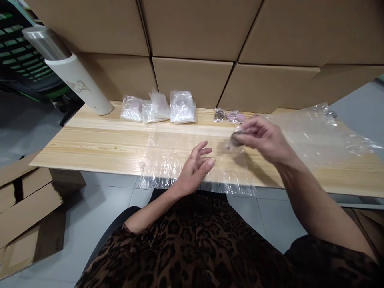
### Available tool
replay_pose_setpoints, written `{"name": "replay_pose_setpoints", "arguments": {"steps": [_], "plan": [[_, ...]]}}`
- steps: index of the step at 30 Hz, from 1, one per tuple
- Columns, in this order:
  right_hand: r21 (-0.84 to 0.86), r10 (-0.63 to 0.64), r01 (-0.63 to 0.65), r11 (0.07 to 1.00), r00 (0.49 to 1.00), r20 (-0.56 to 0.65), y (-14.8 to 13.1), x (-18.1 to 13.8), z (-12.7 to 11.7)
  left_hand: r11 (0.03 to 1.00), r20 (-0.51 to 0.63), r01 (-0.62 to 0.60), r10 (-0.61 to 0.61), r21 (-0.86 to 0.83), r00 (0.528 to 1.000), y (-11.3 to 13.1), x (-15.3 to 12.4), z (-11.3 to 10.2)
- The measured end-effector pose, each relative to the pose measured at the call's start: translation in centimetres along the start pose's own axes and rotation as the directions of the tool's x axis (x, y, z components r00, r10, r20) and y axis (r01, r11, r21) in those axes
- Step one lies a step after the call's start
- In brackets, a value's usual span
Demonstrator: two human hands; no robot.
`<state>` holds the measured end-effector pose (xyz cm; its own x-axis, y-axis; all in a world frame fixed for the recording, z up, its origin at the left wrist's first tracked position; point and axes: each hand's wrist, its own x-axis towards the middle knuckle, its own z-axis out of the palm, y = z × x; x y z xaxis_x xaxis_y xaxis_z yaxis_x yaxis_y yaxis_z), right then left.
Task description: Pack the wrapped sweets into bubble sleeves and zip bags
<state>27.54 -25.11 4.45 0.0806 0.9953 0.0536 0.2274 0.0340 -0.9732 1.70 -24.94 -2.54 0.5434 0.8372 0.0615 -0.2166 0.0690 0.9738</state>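
Observation:
Pinched in my right hand (264, 138) is a small clear packet (234, 140) with something dark inside, blurred by motion. My left hand (196, 168) hovers palm-up with its fingers apart, holding nothing. Under both hands a large clear plastic bag (162, 160) lies flat, its crinkled end hanging over the table's front edge. Beyond my right hand sit a small dark packet (219, 115) and a pink packet (236, 117). At the back, left of them, are a stack of clear bags (182, 107) and several crumpled clear packets (132, 109).
Stacked cardboard boxes (192, 82) wall off the back of the wooden table (90, 140). A white bottle with a steel cap (81, 86) stands at the left. More clear plastic sheeting (309, 132) spreads at the right. Opened cartons (33, 216) lie on the floor at left.

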Motion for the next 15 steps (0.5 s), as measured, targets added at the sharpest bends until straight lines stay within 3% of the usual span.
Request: {"name": "replay_pose_setpoints", "arguments": {"steps": [2,4,5,7,8,10,12,15], "plan": [[-0.006,0.012,-0.011,1.0,0.967,0.253,-0.9,-0.7,2.7,0.985,0.02,0.082,-0.08,-0.151,0.997,-0.4,0.7,0.6],[-0.069,0.012,0.017,0.997,0.917,0.398,-0.7,0.2,3.8,0.949,0.038,0.164,-0.16,-0.27,0.986,-0.8,1.2,0.8],[-0.14,-0.004,0.063,0.988,0.922,0.387,-0.3,1.3,3.6,0.929,0.035,0.192,-0.19,-0.317,0.981,-1.0,1.4,0.8],[-0.398,-0.078,0.162,0.903,0.973,0.218,1.1,4.3,1.9,0.897,0.008,0.214,-0.229,-0.387,0.973,-1.2,1.5,0.8],[-0.578,-0.132,0.185,0.795,0.982,0.132,1.9,6.0,0.8,0.886,-0.011,0.207,-0.232,-0.414,0.973,-1.2,1.5,0.7],[-0.838,-0.087,0.137,0.528,0.99,0.107,3.4,9.3,-1.5,0.872,-0.05,0.176,-0.223,-0.456,0.974,-1.1,1.5,0.7],[-0.923,0.048,0.109,0.369,0.99,0.136,4.6,11.7,-3.1,0.861,-0.074,0.156,-0.218,-0.484,0.973,-0.9,1.6,0.7],[-0.956,0.139,0.13,0.262,0.976,0.17,5.6,13.1,-4.0,0.855,-0.092,0.14,-0.213,-0.499,0.973,-0.8,1.6,0.8]]}}
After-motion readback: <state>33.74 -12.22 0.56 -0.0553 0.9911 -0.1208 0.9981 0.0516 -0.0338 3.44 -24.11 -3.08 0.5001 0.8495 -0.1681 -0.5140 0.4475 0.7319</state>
